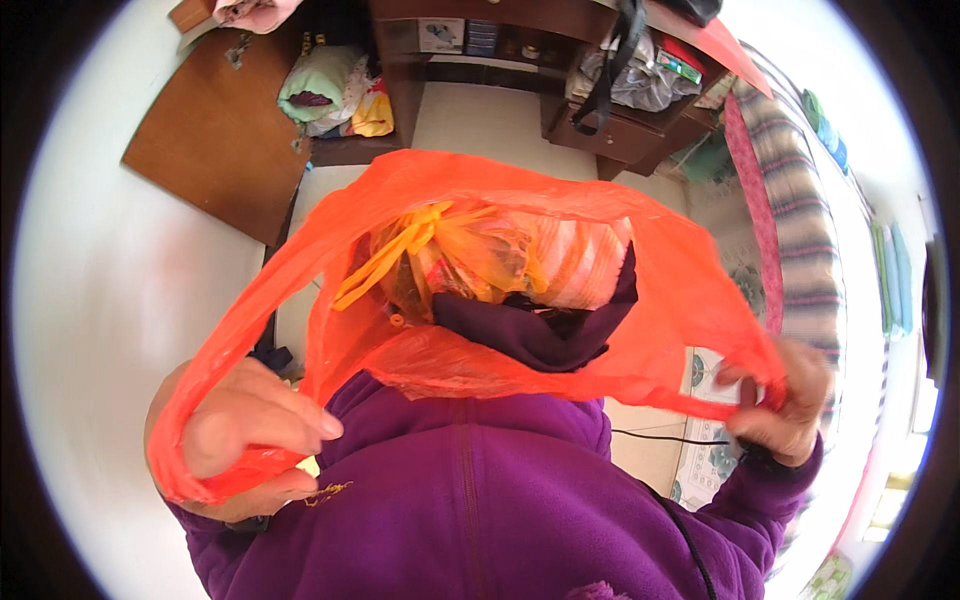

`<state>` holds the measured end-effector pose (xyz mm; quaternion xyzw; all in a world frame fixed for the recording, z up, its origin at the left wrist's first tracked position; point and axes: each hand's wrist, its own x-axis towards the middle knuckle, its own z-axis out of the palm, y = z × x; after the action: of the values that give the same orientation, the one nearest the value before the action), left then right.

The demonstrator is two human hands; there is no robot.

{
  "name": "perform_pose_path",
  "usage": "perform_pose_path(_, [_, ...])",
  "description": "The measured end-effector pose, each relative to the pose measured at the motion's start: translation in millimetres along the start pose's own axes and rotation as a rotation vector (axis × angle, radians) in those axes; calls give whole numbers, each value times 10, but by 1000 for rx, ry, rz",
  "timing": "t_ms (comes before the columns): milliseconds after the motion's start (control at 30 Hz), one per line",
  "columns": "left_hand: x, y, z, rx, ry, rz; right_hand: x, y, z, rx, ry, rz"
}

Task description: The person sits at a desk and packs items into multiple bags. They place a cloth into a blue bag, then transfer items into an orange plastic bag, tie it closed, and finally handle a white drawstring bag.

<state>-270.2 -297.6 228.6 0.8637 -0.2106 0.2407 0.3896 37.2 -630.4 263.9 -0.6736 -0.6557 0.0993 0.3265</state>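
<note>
A large red plastic carrier bag [660, 315] hangs wide open before my chest, held up by its two handles. One handle loops around my left hand [240, 435], lying between thumb and fingers. The other handle is gripped by my right hand [784, 405], which is slightly blurred. Inside the bag lie a knotted orange translucent plastic bag [457, 251] with items in it, a pink-and-orange striped cloth [574, 259], and a dark purple cloth [517, 330] nearest me. The bottom of the carrier bag is hidden by these things.
Ahead stands a dark wooden desk [487, 9], its shelves holding boxes and plastic bags. A brown cabinet door [217, 135] stands open at the left beside a rolled green cloth [315, 82]. A bed with a striped cover [802, 195] is at the right. A black strap [615, 67] hangs from the desk.
</note>
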Motion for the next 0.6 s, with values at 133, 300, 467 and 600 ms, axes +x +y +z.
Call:
perform_pose_path(133, [124,3,-26,-77,-104,-21,353,-258,13,-238,496,15])
perform_pose_path(300, [148,90,12,-182,111,-166,1019,-383,547,-317,-330,-432])
perform_pose_path(467, [-22,176,-10,-24,-153,-273,1484,101,1801,-339,-629,-516])
perform_pose_path(600, [-127,129,-22,-157,-47,-262,1558,288,2102,-455,-860,-171])
